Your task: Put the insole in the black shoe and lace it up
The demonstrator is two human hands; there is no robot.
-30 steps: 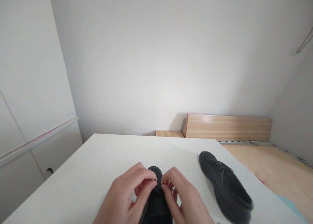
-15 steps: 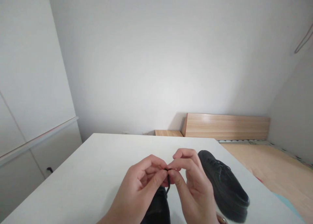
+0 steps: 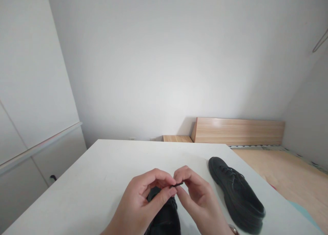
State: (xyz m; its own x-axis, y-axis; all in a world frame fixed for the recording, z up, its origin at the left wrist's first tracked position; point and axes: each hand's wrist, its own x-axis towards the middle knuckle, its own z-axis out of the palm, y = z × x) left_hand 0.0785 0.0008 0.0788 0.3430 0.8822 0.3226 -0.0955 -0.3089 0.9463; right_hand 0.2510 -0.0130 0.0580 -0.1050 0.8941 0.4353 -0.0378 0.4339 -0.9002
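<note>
A black lace-up shoe [image 3: 164, 219] stands on the white table [image 3: 102, 180] at the bottom middle, mostly hidden behind my hands. My left hand [image 3: 143, 204] and my right hand [image 3: 197, 201] meet just above it, each with fingers pinched. Between the fingertips runs a thin black shoelace [image 3: 176, 185], held by both hands. A second black shoe [image 3: 235, 192] lies to the right on the table, toe pointing away, apart from my right hand.
White cupboard fronts [image 3: 30, 125] run along the left. Behind the table are a low wooden headboard [image 3: 238, 132] and a small wooden shelf [image 3: 176, 138]. A bed surface [image 3: 287, 175] lies to the right of the table's edge.
Both hands rose with the lace half a second ago and have come back down a little. The pinched lace end now lies level between the fingertips. The right shoe has not moved.
</note>
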